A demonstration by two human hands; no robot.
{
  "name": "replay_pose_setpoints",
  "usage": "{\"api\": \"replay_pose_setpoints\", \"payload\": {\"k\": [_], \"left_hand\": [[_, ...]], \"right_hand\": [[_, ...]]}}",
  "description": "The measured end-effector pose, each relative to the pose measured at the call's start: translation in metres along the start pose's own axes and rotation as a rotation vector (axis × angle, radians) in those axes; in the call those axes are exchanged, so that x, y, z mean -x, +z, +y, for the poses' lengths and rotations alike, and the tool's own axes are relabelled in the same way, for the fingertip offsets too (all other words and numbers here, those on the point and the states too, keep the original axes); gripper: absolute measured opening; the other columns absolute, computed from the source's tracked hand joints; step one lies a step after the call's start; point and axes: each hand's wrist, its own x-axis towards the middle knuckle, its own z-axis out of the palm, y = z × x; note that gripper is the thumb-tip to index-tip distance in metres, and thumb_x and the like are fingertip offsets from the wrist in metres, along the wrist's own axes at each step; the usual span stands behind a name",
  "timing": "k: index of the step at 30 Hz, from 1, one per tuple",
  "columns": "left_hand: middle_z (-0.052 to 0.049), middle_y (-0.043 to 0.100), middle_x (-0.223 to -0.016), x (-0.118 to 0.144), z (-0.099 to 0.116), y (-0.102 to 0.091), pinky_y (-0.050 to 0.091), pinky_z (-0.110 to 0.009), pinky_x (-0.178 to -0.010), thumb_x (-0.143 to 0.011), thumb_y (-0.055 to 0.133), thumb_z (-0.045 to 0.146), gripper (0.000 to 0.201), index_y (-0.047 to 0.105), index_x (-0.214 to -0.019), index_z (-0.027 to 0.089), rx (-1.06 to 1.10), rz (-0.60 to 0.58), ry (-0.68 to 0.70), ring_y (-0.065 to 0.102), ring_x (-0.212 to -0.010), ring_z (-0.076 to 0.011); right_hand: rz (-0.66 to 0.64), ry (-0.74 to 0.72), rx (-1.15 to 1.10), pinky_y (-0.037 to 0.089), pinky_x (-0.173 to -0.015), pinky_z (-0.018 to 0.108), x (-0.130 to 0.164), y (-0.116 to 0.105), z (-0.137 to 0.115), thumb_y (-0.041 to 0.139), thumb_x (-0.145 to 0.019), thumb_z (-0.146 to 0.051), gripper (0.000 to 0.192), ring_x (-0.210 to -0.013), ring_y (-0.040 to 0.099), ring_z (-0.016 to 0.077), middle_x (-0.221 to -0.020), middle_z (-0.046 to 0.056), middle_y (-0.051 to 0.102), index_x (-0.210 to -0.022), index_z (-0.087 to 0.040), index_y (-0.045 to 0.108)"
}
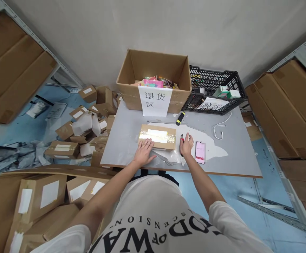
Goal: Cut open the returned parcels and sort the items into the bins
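Taped box [157,137] sitting mid-frame on the grey table [242,154], tape strip shiny across the top. Left hand [144,152] spread flat, fingers on the near left edge of the box, pinning it down. Right hand [186,146] just right of the box, curled around a small cutter [182,139], red bit poking out above the knuckles. Biggest worry from here: blade skidding on that slick tape toward the pinning hand, since the fingers lie close to the tape line. Could also slide the box if pressed only at one corner. Phone [200,152] lying right beside the cutter hand, easy to knock off the near edge. Yellow-and-black knife [180,118] and a white cable [221,128] further up, open carton [155,79] with paper sign and black crate [216,89] along the back, so little room to push forward. Piles of small boxes [63,149] lower left on the floor.
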Motion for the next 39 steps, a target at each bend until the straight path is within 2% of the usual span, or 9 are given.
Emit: {"api": "replay_pose_setpoints", "payload": {"k": [2,5,8,12,20,27,30,34,39], "left_hand": [[-0.011,0.026,-0.151,0.0,0.001,0.001,0.011,-0.046,-0.113,-0.082,0.045,0.055,0.073,0.031,-0.143,0.016,0.009,0.002,-0.007,0.017,-0.14,-0.028],[-0.012,0.028,-0.15,-0.001,-0.001,0.002,0.012,-0.046,-0.113,-0.079,0.047,0.058,0.077,0.033,-0.142,0.015,0.017,0.007,0.0,0.019,-0.14,-0.0293],[-0.014,0.03,-0.149,-0.004,-0.003,0.001,0.013,-0.046,-0.113,-0.076,0.05,0.061,0.082,0.034,-0.141,0.014,0.018,0.003,0.011,0.021,-0.139,-0.03],[-0.015,0.033,-0.147,-0.007,-0.002,-0.002,0.014,-0.046,-0.112,-0.071,0.052,0.067,0.088,0.035,-0.14,0.014,0.022,-0.028,0.008,0.024,-0.137,-0.0302],[-0.014,0.031,-0.148,-0.006,-0.005,0.002,0.013,-0.045,-0.112,-0.068,0.055,0.068,0.093,0.032,-0.141,0.015,0.015,-0.035,0.02,0.022,-0.138,-0.0306],[-0.015,0.026,-0.15,-0.005,-0.008,0.006,0.011,-0.045,-0.112,-0.067,0.058,0.065,0.097,0.027,-0.143,0.014,0.005,-0.02,0.047,0.018,-0.139,-0.0307],[-0.015,0.026,-0.15,-0.003,-0.007,0.007,0.01,-0.045,-0.113,-0.066,0.058,0.066,0.098,0.027,-0.143,0.014,0.007,-0.024,0.053,0.018,-0.139,-0.0307],[-0.014,0.026,-0.15,0.0,-0.006,0.007,0.01,-0.045,-0.113,-0.067,0.057,0.066,0.098,0.026,-0.144,0.015,0.011,-0.034,0.05,0.018,-0.139,-0.0305],[-0.014,0.023,-0.152,0.002,-0.007,0.006,0.011,-0.045,-0.113,-0.068,0.058,0.063,0.097,0.024,-0.145,0.014,0.005,-0.032,0.059,0.016,-0.14,-0.0297]], "right_hand": [[0.003,-0.211,-0.008,0.024,-0.102,0.051,-0.013,-0.019,-0.029,0.033,-0.09,-0.04,0.065,-0.131,0.024,0.0333,-0.144,0.019,0.027,-0.147,-0.017,0.013],[-0.208,-0.596,0.065,0.021,-0.105,0.047,-0.025,-0.032,-0.074,0.045,-0.087,-0.042,0.066,-0.134,0.024,0.0315,-0.146,0.016,0.031,-0.145,-0.018,0.023],[-0.384,-0.747,0.195,0.019,-0.105,0.049,-0.028,-0.026,-0.106,0.051,-0.085,-0.044,0.069,-0.137,0.019,0.032,-0.151,0.015,0.024,-0.144,-0.02,0.026],[-0.477,-0.73,0.367,0.018,-0.105,0.053,-0.034,-0.015,-0.118,0.049,-0.086,-0.05,0.07,-0.138,0.017,0.0335,-0.152,0.015,0.02,-0.145,-0.023,0.024],[-0.429,-0.864,0.582,0.027,-0.1,0.061,-0.038,-0.009,-0.12,0.039,-0.092,-0.039,0.058,-0.134,0.026,0.0395,-0.15,0.02,0.024,-0.144,-0.016,0.025],[-0.478,-1.014,0.663,0.041,-0.093,0.046,-0.045,-0.019,-0.132,0.025,-0.09,-0.008,0.046,-0.12,0.048,0.0314,-0.134,0.027,0.044,-0.134,-0.004,0.036],[-0.571,-0.973,0.636,0.046,-0.082,0.037,-0.063,-0.034,-0.144,0.029,-0.091,-0.011,0.038,-0.102,0.06,0.0266,-0.116,0.021,0.059,-0.125,-0.01,0.044],[-0.624,-0.863,0.568,0.044,-0.078,0.031,-0.097,-0.05,-0.16,0.033,-0.094,-0.026,0.031,-0.092,0.063,0.0238,-0.103,0.016,0.066,-0.116,-0.015,0.052],[-0.464,-0.588,0.534,0.039,-0.088,0.038,-0.115,-0.044,-0.149,0.042,-0.092,-0.038,0.034,-0.106,0.056,0.0263,-0.113,0.014,0.062,-0.119,-0.02,0.054]]}}
